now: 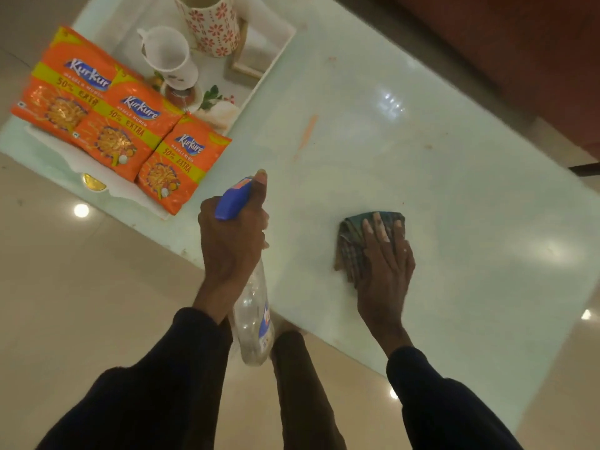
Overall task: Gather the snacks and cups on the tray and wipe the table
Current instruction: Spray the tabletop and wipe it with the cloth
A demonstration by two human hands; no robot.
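Left grip (232,235) grasps a clear blue-nozzled spray bottle (253,323); right grip (386,254), laid flat, presses a green checked cloth (352,241) near the bench (422,141) front edge.

Three orange snack packets (130,125) lie side by side. Each carries the brand name "Kurkure" in white letters on a blue patch, with "MASALA MUNCH" in small print beneath and "50% EXTRA" on a yellow-green band. The spray bottle (251,319) bears a label too blurred to read.

The pale glass table (422,141) bears a white tray (269,43) and a checked cloth (352,241).
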